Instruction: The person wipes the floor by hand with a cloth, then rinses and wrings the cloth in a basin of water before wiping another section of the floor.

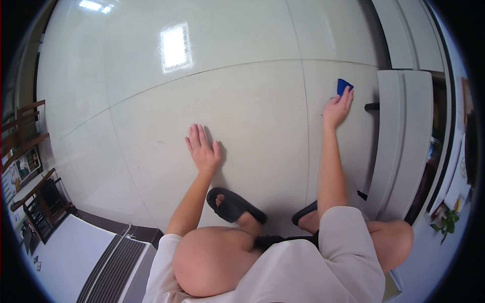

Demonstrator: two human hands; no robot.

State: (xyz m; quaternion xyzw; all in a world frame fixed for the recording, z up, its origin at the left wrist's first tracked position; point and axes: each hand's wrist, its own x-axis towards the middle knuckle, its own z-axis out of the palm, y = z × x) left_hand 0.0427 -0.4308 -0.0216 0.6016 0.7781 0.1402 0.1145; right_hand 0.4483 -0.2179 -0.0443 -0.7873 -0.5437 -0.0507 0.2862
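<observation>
A small blue cloth (344,87) lies against the pale tiled floor (252,106) at the right. My right hand (338,108) is closed over its near part, with the fingers pointing away from me. Part of the cloth is hidden under the hand. Farther left, my left hand (203,151) is empty, its fingers stretched out and the thumb apart. It is palm down at the tiles with a shadow beside it; whether it bears on the floor I cannot tell.
On the right, a pale grey drawer (401,141) sticks out, its dark handle (372,106) close to my right hand. A white appliance with a dark grille (108,267) stands lower left, below wooden furniture (33,189). My black slippers (235,204) are below my hands. A green plant (447,222) is far right.
</observation>
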